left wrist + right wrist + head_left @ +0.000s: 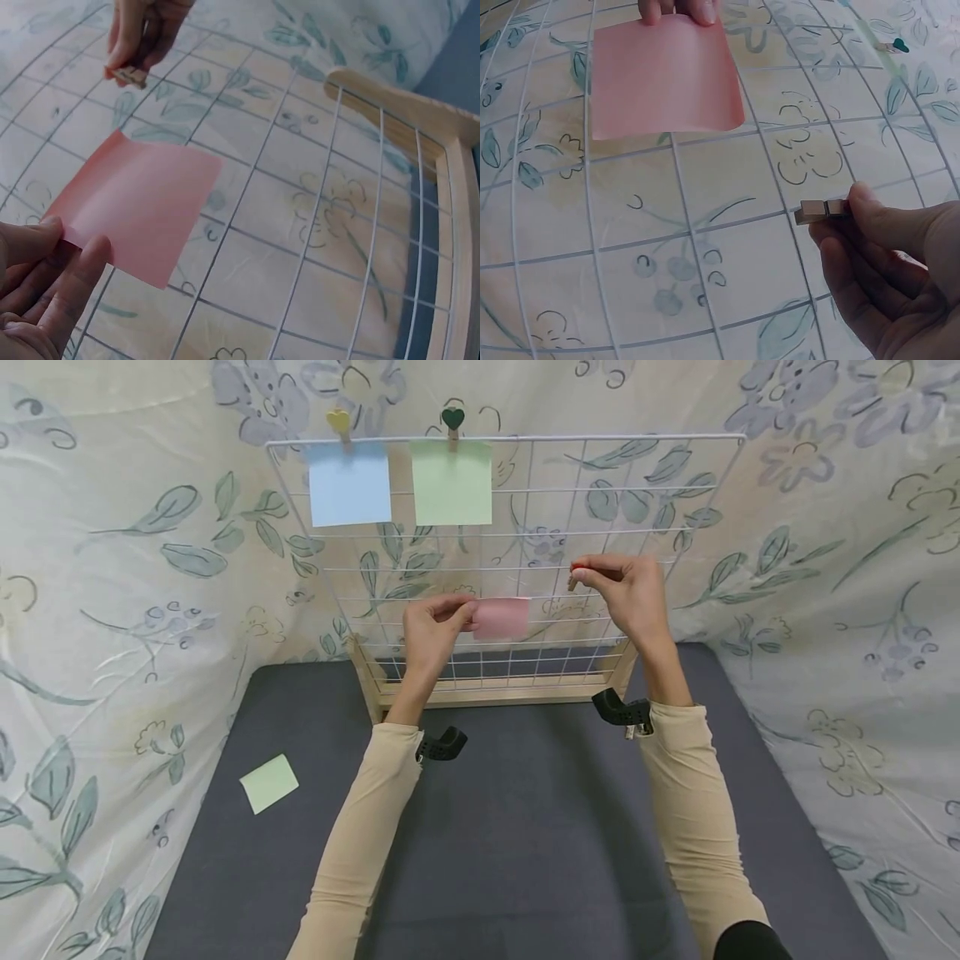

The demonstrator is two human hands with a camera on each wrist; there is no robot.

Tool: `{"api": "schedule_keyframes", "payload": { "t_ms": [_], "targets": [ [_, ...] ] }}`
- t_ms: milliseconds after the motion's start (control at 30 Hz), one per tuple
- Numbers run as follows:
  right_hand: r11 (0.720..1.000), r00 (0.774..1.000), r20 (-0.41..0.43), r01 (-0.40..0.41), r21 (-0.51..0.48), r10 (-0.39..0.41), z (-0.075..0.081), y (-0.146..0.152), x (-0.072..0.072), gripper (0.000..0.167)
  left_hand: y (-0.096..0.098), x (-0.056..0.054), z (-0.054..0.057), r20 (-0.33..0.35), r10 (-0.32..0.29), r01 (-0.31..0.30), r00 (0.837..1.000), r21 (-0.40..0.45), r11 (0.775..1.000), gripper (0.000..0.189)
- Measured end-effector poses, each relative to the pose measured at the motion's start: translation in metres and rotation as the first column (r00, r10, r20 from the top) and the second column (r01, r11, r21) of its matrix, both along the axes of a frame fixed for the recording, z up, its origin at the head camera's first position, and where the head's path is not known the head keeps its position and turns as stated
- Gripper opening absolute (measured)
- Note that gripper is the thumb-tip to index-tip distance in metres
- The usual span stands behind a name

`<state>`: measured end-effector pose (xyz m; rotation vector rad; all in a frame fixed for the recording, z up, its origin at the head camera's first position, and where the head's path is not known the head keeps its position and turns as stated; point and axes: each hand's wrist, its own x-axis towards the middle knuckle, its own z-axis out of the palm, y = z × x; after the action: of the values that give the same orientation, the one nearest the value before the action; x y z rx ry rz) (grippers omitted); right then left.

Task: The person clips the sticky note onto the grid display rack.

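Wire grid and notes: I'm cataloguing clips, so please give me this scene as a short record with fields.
Left hand: pinches a pink note
Right hand: holds a wooden clothespin
Wire grid: upright in a wooden base
Grid's top edge: blue note under yellow heart clip; green note under green heart clip
Table: loose green note at left

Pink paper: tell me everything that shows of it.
The pink paper is a plain four-sided sheet that looks thin and smooth, with no writing on the visible sides. It is bowed slightly rather than flat. The left hand pinches it at one edge, holding it in front of the lower part of the wire grid. Whether it touches the grid is unclear.
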<state>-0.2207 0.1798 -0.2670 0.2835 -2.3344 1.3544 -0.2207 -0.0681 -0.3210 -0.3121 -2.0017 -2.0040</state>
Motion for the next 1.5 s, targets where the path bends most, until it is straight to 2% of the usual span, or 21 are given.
{"api": "schedule_keyframes", "payload": {
  "t_ms": [133, 267, 467, 633, 800, 1000, 1267, 1367, 1500],
  "targets": [
    [1.000, 1.000, -0.010, -0.004, -0.007, 0.003, 0.008, 0.000, 0.000, 0.020, 0.004, 0.000, 0.004, -0.013, 0.001, -0.001, 1.000, -0.022, 1.000, 0.018],
    [1.000, 1.000, -0.028, 0.002, -0.004, -0.002, 0.019, -0.001, 0.001, 0.019, 0.008, -0.001, 0.013, -0.063, -0.008, 0.005, 0.998, -0.043, 0.999, 0.015],
    [1.000, 0.998, -0.066, 0.016, 0.012, -0.016, 0.040, -0.001, 0.001, 0.019, 0.017, 0.001, 0.031, -0.164, -0.040, 0.028, 0.986, -0.074, 0.997, 0.012],
    [1.000, 0.994, -0.110, 0.000, -0.001, 0.000, 0.057, -0.001, 0.000, 0.017, 0.028, 0.004, 0.047, -0.195, -0.065, 0.050, 0.979, -0.083, 0.995, 0.010],
    [0.999, 0.991, -0.131, -0.017, -0.034, 0.012, 0.073, -0.002, -0.002, 0.019, 0.038, 0.007, 0.064, -0.244, -0.054, 0.020, 0.968, -0.137, 0.990, 0.012],
    [0.999, 0.988, -0.154, -0.017, -0.047, 0.010, 0.090, -0.004, -0.006, 0.019, 0.047, 0.007, 0.083, -0.290, -0.042, -0.002, 0.956, -0.152, 0.988, 0.012],
    [0.997, 0.976, -0.216, -0.037, -0.063, 0.023, 0.116, -0.013, -0.012, 0.015, 0.054, -0.001, 0.110, -0.377, 0.058, -0.118, 0.924, -0.136, 0.984, 0.011],
    [0.996, 0.979, -0.202, -0.056, -0.076, 0.039, 0.127, -0.015, -0.017, 0.015, 0.056, -0.006, 0.121, -0.367, 0.084, -0.137, 0.927, -0.121, 0.983, 0.011],
    [0.995, 0.982, -0.181, -0.065, -0.071, 0.051, 0.135, -0.016, -0.024, 0.016, 0.057, -0.014, 0.131, -0.317, 0.114, -0.159, 0.942, -0.122, 0.980, 0.012]
  ]
}}
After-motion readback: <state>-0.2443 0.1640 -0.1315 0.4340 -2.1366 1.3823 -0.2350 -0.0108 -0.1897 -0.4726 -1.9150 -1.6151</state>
